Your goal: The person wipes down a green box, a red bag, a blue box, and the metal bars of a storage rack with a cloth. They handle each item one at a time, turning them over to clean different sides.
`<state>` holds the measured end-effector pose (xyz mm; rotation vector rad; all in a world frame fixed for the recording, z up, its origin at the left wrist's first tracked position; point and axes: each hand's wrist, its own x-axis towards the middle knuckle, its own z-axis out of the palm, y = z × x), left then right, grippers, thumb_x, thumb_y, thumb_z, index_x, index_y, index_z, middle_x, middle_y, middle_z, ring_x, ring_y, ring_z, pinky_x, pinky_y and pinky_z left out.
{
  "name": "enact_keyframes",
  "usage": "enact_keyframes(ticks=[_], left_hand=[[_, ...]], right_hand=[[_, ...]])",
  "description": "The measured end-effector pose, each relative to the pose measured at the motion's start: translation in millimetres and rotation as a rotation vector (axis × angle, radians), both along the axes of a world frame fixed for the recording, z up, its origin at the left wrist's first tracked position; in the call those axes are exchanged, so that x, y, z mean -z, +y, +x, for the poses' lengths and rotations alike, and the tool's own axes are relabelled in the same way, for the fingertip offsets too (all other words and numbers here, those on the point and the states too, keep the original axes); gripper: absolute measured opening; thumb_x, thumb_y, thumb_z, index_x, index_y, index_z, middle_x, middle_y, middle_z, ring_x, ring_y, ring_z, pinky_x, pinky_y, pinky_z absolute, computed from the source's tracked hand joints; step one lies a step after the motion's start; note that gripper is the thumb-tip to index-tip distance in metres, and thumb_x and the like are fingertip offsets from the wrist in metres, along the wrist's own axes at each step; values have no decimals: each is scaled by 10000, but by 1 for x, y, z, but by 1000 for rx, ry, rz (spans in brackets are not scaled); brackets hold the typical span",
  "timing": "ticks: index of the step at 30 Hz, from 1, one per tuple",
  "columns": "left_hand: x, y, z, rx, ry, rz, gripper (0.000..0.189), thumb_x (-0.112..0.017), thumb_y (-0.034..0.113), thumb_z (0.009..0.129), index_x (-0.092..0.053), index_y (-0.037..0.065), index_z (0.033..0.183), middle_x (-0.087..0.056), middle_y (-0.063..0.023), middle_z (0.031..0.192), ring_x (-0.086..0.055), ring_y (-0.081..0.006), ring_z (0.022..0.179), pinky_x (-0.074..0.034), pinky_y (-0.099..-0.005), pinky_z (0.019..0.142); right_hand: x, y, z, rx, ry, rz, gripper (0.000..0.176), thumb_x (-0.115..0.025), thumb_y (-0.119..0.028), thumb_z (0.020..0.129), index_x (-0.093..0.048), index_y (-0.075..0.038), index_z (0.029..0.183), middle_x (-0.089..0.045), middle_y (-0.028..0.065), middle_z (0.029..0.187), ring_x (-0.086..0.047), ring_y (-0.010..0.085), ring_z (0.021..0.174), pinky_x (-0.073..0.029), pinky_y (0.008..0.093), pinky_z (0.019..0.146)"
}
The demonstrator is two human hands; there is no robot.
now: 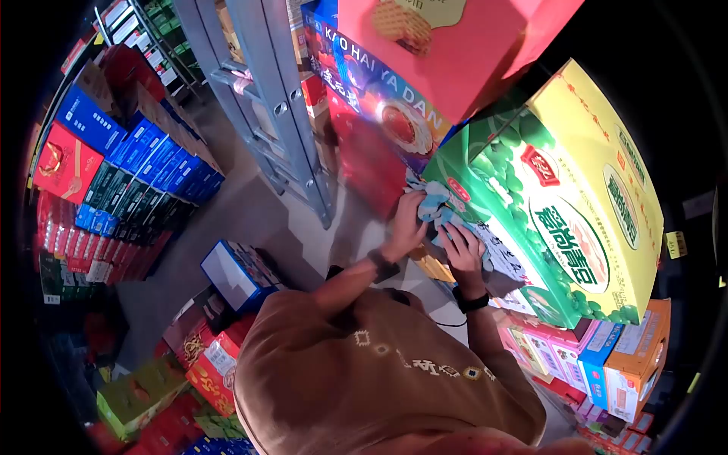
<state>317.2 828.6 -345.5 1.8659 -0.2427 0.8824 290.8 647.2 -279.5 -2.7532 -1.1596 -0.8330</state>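
Both hands reach forward to a crumpled light-blue patterned cloth [434, 199] beside the big green and yellow box [531, 205]. My left hand [406, 224] is closed on the cloth's left side, with a dark band on the wrist. My right hand [461, 249] lies against the cloth's lower right part, its fingers spread a little and bent, with a black band at the wrist. The hands are close together but apart. A white printed panel with dark characters [500, 258] shows just right of my right hand.
A metal ladder [277, 106] stands at the upper left. A large pink box [455, 61] and a blue printed box [379, 98] are ahead. Stacked blue boxes [163, 155] fill the left; an orange carton [641, 356] is at lower right.
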Motion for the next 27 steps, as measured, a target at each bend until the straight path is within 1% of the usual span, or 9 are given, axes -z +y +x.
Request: enact_keyframes(ticks=[4,7,11,12,15,16,19,23,27], left_hand=[[-33,23,20,-99,-3,-123,482,-631,28,777,-499,-18,1238,-527,-222,1230,-502,-407,1149,-387,-450,1013],[-84,46,32,57,0,-256,467,-631,46,794,-506,-13,1240,-531,-217,1237,-514,-397,1147,-395,-430,1008],[-92,66,43,425,238,-365,438,-673,94,839,-521,-5,1238,-587,-181,1137,-590,-298,1048,-452,-361,921],[-94,69,41,462,238,-362,414,-683,100,861,-530,-6,1231,-609,-140,1097,-596,-211,1009,-465,-332,887],[-70,76,43,531,269,-351,409,-673,79,870,-529,-3,1244,-608,-118,1109,-574,-171,1032,-462,-324,897],[-62,77,44,546,329,-350,409,-668,56,869,-531,1,1251,-608,-114,1123,-571,-170,1046,-460,-323,908],[-48,84,48,623,342,-343,407,-654,71,883,-523,2,1261,-602,-128,1144,-569,-176,1061,-458,-333,926],[-42,81,56,556,214,-220,396,-590,59,892,-511,-16,1272,-566,-197,1194,-578,-320,1096,-447,-375,965],[-94,83,55,553,69,-211,389,-538,25,883,-508,-51,1264,-543,-229,1227,-552,-379,1132,-439,-405,978]], right_hand=[[-25,38,17,37,-168,107,301,-622,-164,826,-711,-193,1112,-626,-94,1221,-506,125,1154,-332,309,925],[-44,65,29,87,-250,173,319,-621,-68,787,-739,-213,1045,-641,-113,1174,-503,134,1108,-329,322,908],[-47,76,33,123,-286,161,297,-617,-79,805,-739,-214,1039,-642,-116,1162,-506,126,1098,-331,322,889],[-42,74,34,136,-309,142,276,-649,-143,809,-734,-206,1065,-641,-126,1163,-520,99,1085,-325,289,905],[-32,70,25,138,-149,54,292,-642,-132,816,-724,-210,1084,-645,-111,1162,-535,107,1077,-329,291,919],[-30,67,23,111,-60,39,317,-626,-125,824,-708,-221,1115,-632,-98,1189,-532,114,1096,-344,303,918],[-20,68,25,112,-47,-81,338,-620,-128,823,-695,-229,1137,-613,-92,1219,-523,119,1114,-352,314,920],[-37,79,31,97,-118,-18,313,-634,-154,811,-700,-239,1106,-596,-84,1238,-499,133,1138,-351,326,926],[-74,96,34,171,-285,99,336,-706,-119,755,-710,-265,1057,-575,-102,1186,-463,132,1138,-375,323,904]])
